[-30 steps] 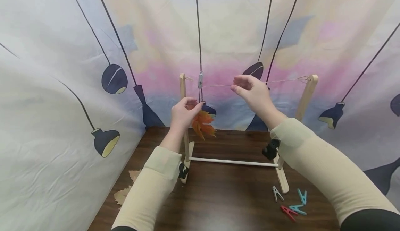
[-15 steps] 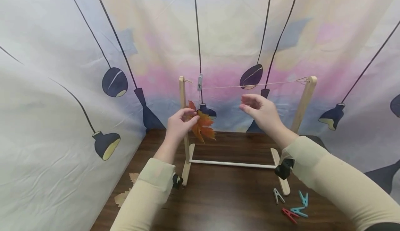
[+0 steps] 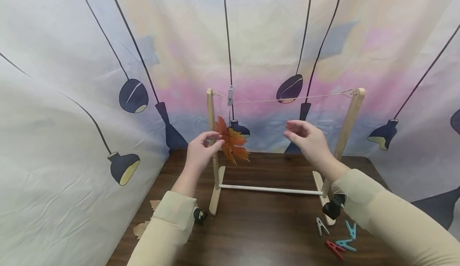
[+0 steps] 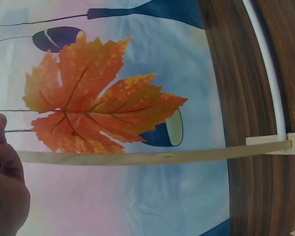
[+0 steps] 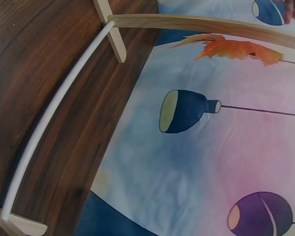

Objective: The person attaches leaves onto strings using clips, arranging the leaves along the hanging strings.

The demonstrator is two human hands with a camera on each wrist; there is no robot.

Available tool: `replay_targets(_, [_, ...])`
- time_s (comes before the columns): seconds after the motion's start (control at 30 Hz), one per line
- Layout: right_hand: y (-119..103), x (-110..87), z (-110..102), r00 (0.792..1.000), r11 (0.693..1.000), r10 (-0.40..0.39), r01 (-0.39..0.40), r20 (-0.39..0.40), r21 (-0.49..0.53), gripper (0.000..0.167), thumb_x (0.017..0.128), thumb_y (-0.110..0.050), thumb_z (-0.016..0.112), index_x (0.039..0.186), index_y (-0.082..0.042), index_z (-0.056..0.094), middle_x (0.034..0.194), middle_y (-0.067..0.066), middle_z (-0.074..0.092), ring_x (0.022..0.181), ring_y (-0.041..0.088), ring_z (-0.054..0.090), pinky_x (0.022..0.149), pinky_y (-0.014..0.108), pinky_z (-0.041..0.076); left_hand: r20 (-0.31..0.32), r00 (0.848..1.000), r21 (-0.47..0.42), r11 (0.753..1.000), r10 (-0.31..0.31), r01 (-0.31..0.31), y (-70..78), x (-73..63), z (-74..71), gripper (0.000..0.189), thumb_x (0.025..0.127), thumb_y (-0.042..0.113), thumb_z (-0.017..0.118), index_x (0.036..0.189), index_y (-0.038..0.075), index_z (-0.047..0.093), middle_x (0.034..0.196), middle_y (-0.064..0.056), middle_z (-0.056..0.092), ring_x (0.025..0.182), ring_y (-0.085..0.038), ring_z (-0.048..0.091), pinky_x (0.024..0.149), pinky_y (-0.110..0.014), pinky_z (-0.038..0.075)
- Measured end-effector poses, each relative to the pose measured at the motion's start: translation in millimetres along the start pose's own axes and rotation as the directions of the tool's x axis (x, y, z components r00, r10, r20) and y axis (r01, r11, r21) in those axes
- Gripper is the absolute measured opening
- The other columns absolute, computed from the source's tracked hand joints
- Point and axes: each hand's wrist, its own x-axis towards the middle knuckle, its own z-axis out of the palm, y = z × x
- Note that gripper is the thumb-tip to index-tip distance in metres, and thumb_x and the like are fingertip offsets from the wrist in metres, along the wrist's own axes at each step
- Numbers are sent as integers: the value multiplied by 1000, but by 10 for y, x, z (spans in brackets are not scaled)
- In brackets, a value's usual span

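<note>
An orange maple leaf [image 3: 233, 142] hangs by its stem from a grey clothespin [image 3: 230, 96] on the thin string [image 3: 266, 100]. My left hand [image 3: 201, 150] is beside the leaf, its fingertips overlapping the leaf's left edge in the head view. In the left wrist view the leaf [image 4: 98, 103] shows whole, and the fingers [image 4: 5, 152] stand apart from it, holding nothing. Below the string, toward the right post, my right hand [image 3: 309, 140] hovers with loosely bent fingers and nothing in them. The right wrist view shows the leaf [image 5: 241, 50] nearly edge-on, without the right hand.
A wooden stand with a left post [image 3: 211, 114], a right post [image 3: 348, 126] and a white crossbar [image 3: 269, 189] carries the string. Several clothespins lie at the right: grey [image 3: 321, 227], red [image 3: 335, 250] and blue [image 3: 351, 230]. Pale leaves [image 3: 141, 229] lie at the table's left.
My right hand has come off the string and moved down and to the right. My left hand has drawn down and left, away from the leaf's stem, leaving the leaf hanging.
</note>
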Motion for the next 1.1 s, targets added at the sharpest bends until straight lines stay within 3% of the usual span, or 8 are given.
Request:
replay_targets(0.27, [94, -126, -26, 1000, 1000, 14, -14, -20, -14, 46, 87, -36, 66, 123, -9, 59, 115, 5, 63, 99, 3, 57, 81, 17, 46, -26, 1000, 57, 998, 17, -15, -130, -73, -101, 25, 82, 22, 74, 104, 11, 69, 99, -2, 70, 54, -13, 47, 48, -23, 41])
replay_targets(0.53, [338, -342, 15, 997, 998, 55, -57, -51, -42, 42, 86, -31, 68, 118, -5, 62, 101, 8, 65, 86, 0, 58, 71, 14, 46, 10, 1000, 61, 998, -22, 21, -319, -193, -185, 27, 81, 17, 74, 106, 9, 69, 102, -5, 69, 58, -13, 46, 51, -23, 39])
replay_targets(0.67, [498, -457, 29, 995, 994, 86, -88, -42, -58, 43, 86, -34, 68, 120, -8, 61, 105, 6, 65, 87, 1, 57, 71, 15, 46, 27, 999, 68, 997, -41, 40, -429, -267, -209, 29, 81, 18, 74, 108, 10, 68, 105, -4, 69, 57, -12, 44, 50, -23, 38])
replay_targets(0.83, [665, -573, 27, 992, 989, 118, -121, -39, -84, 45, 85, -37, 68, 122, -11, 60, 105, 3, 64, 85, 4, 57, 68, 18, 47, 5, 997, 54, 996, -75, 75, -571, -358, -213, 32, 81, 19, 74, 110, 12, 67, 107, -2, 68, 55, -14, 41, 47, -22, 33])
replay_targets(1.1, [770, -639, -18, 990, 983, 133, -137, -45, -120, 48, 86, -41, 65, 124, -11, 59, 107, 4, 62, 84, 8, 54, 66, 20, 44, 1, 991, 52, 990, -134, 134, -717, -478, -252, 33, 80, 18, 75, 111, 13, 66, 110, -1, 67, 60, -12, 46, 51, -21, 36])
